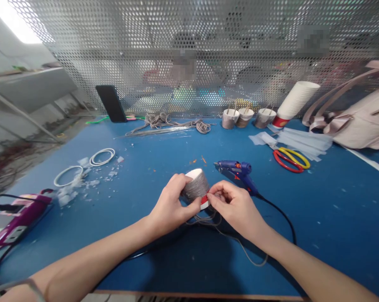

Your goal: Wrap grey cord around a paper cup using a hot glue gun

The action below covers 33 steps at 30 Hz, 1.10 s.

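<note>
My left hand is closed around a paper cup that lies tilted above the blue table. Grey cord covers most of its side, leaving a red and white band bare near the end toward my right hand. My right hand pinches at that band, its thumb and fingertips on the grey cord, whose loose length trails below onto the table. The exact pinch point is partly hidden by the fingers. A blue glue gun rests just beyond my right hand, its black cable curving toward the front edge.
Wrapped cups and a leaning stack of paper cups stand at the back right, near red and yellow scissors handles. Cord bundles and a phone are behind. White rings and a purple power strip lie left.
</note>
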Each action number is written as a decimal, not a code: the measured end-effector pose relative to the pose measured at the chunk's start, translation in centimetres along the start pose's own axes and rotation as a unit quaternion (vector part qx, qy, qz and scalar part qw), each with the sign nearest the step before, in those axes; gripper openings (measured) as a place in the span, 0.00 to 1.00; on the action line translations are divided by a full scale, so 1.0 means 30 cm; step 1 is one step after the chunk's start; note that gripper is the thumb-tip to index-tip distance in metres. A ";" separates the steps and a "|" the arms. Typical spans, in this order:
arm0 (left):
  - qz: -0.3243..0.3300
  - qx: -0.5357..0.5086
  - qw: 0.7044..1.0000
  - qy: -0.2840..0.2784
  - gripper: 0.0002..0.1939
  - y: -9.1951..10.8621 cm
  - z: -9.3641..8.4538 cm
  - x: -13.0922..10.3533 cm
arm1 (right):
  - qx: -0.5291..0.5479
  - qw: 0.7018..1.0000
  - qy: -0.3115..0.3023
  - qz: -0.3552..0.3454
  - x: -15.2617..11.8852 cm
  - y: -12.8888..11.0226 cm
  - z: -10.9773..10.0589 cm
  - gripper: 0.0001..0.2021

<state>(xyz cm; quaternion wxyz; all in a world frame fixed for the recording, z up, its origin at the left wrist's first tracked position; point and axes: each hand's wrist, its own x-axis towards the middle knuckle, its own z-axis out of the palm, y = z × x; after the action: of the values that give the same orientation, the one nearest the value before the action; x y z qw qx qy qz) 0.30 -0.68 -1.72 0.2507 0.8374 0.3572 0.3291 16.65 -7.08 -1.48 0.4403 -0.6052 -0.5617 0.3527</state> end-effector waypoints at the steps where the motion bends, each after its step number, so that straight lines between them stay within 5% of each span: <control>1: 0.001 0.000 1.000 0.000 0.06 0.000 0.000 0.000 | 0.000 1.000 0.001 0.001 0.001 0.000 0.001 0.04; 15: 0.030 -0.005 0.999 -0.010 0.05 0.004 -0.008 0.001 | -0.003 1.000 0.016 0.017 0.003 -0.005 0.004 0.05; 33: -0.019 -0.026 0.999 -0.001 0.10 0.000 -0.004 0.002 | -0.012 1.000 0.013 0.010 0.004 0.007 -0.005 0.05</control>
<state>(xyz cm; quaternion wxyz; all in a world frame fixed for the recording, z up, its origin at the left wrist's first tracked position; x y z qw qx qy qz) 0.23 -0.62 -1.61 0.2789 0.8239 0.3640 0.3331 16.87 -6.98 -1.61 0.4370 -0.6201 -0.5543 0.3424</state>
